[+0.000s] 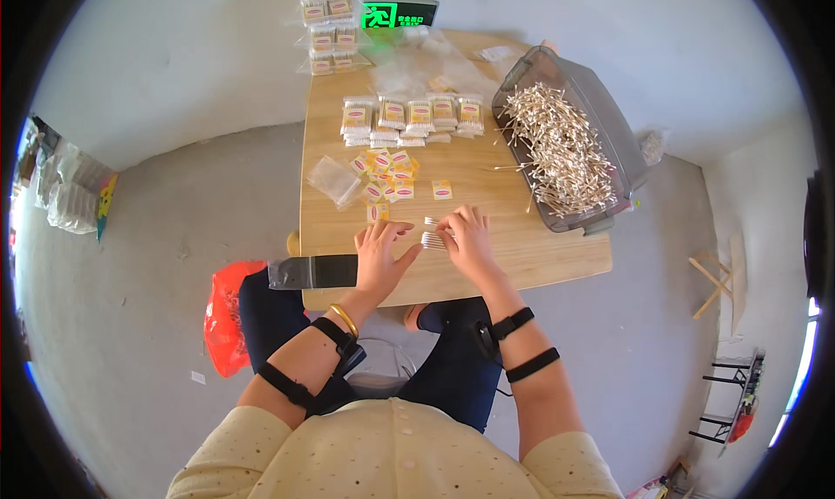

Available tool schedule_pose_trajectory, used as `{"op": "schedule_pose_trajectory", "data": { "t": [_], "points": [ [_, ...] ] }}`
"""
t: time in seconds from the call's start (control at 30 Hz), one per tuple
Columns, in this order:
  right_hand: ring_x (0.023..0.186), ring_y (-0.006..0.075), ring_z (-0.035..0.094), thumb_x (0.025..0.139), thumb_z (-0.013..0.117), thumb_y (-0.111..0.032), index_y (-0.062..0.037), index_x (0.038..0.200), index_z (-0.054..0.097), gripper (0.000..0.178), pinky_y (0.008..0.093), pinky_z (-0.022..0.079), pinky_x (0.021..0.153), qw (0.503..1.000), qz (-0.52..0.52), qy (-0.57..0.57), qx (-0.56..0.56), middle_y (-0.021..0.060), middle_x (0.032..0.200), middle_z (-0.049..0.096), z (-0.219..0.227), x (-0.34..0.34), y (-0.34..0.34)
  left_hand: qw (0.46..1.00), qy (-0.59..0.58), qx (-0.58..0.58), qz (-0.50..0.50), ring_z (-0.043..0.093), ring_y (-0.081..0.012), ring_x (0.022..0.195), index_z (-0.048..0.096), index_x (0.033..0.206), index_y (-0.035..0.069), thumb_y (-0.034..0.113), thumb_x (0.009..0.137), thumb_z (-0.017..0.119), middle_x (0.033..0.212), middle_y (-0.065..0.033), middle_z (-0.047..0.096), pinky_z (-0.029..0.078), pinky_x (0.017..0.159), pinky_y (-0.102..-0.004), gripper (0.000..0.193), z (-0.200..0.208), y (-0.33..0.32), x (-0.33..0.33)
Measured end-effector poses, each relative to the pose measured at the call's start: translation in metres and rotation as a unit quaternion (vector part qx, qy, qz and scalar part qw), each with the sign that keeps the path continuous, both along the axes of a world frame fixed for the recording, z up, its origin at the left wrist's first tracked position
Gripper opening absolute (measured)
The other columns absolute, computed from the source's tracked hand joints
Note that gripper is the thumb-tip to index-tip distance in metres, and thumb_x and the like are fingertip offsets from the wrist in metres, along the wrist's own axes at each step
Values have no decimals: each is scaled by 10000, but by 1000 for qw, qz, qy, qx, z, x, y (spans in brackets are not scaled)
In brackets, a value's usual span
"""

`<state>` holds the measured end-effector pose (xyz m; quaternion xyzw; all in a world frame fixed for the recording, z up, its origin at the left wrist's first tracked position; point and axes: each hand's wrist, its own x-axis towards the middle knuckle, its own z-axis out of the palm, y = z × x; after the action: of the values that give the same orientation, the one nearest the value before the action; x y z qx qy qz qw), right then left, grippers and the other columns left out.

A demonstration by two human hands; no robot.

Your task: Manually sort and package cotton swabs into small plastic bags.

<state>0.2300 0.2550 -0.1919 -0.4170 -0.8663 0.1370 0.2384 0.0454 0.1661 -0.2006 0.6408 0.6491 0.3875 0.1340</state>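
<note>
Cream dotted shirt (402,451) nearest the camera, fills the lower edge. Small row of cotton swabs (430,241) on the wooden worktop (552,257), close to its near edge, about mid-width, between my hands. My right hand (470,245) is over the row's right end, fingers bent, fingertips at the swabs; can't tell if they're pinched. My left hand (379,260) is just left of the row, fingers loosely curved, thumb apart, nothing visible in it. One printed card (442,189) lies beyond the swabs; pile of yellow-and-white cards (383,173) further left. Clear plastic sleeves (334,181) near the left edge. Black flat rectangular item (323,272) at the near left corner, partly overhanging. Stacked swab packs (419,114) in a row toward the far edge, bagged packs (330,38) at the far left corner. Grey plastic tub (606,103) along the right edge, heaped with loose swabs (557,151). Red plastic bag (230,321) below, left of my legs.
</note>
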Motion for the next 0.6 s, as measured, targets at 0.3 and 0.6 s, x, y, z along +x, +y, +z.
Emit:
{"op": "schedule_pose_trajectory", "data": {
  "t": [0.3, 0.6],
  "points": [
    [932, 321, 625, 889, 724, -98, -74, 971, 671, 101, 427, 475, 829, 990, 37, 99, -97, 77, 981, 645, 65, -7, -73, 978, -199, -50, -26, 613, -151, 819, 765, 854, 109, 198, 834, 816, 815, 12, 671, 399, 895, -341, 104, 41, -35, -6],
    [826, 192, 677, 945, 677, -66, -8, 1000, 676, 80, 351, 531, 723, 931, 11, 226, -286, 102, 896, 701, 92, -6, -125, 971, -227, -40, -56, 610, -115, 819, 790, 871, 137, 199, 824, 834, 832, 45, 679, 346, 956, -344, 90, 72, -84, -21]
  ]
}}
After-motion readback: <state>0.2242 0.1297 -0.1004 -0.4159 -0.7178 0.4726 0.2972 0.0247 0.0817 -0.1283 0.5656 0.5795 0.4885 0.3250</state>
